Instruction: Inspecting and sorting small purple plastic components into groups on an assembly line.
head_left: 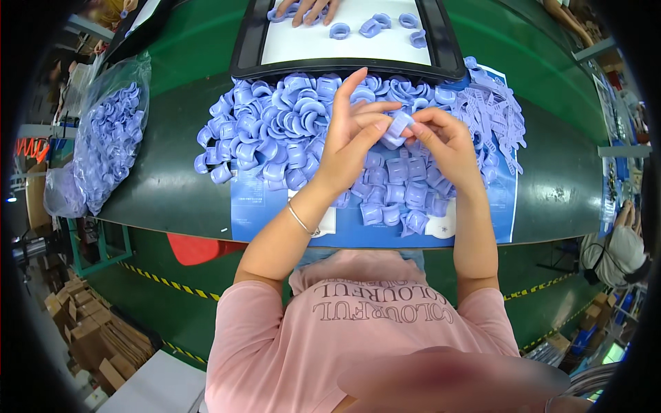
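Between my two hands, above the piles, is a small lavender-blue plastic band piece (396, 131). My left hand (352, 134) pinches its left side between thumb and fingers, with the index finger stretched upward. At its right end, my right hand (444, 141) grips it with thumb and fingertips. Behind and left of my hands spreads a heap of curved lavender cuffs (275, 124). Below them lies a cluster of similar, squarer-looking pieces (406, 182). Flat slotted lavender straps (492, 113) are piled to the right of my right hand.
A black-rimmed tray (344, 69) with a white bottom holds several lavender rings (339, 31). Another person's hand (306, 12) reaches into it. A clear plastic bag (110, 138) of cuffs stands at the left. Blue printed sheets (268, 220) lie under the piles on the dark green table (558, 199).
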`<state>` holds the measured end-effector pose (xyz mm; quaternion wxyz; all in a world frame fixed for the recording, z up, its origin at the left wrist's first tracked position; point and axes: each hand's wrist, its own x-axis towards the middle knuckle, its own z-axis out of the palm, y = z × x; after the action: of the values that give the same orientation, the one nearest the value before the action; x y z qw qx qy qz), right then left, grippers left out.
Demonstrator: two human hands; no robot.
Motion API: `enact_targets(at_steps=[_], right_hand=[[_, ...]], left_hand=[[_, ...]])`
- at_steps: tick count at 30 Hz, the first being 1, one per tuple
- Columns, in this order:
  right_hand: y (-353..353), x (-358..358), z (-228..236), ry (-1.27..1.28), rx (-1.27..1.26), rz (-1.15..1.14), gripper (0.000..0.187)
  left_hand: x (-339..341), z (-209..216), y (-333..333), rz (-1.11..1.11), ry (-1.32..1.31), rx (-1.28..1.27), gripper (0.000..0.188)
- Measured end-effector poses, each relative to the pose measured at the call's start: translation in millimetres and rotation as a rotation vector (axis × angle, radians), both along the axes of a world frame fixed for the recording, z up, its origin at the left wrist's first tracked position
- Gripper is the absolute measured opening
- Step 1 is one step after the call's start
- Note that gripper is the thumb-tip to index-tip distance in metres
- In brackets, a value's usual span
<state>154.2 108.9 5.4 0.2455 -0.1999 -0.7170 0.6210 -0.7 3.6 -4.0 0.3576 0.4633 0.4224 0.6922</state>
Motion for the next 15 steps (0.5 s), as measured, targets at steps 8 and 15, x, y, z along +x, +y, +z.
enact_targets(at_steps=[8,15], right_hand=[[7.7,-2.2,-5.5,0.007,-0.208,-0.018,0.014],[18.8,22.3,19.7,-0.330,0.039,0.353,0.009]], left_hand=[[-3.2,-9.0,0.4,0.042,0.371,0.030,0.080],[-14.6,6.0,-5.9,0.409,0.306,-0.072,0.043]])
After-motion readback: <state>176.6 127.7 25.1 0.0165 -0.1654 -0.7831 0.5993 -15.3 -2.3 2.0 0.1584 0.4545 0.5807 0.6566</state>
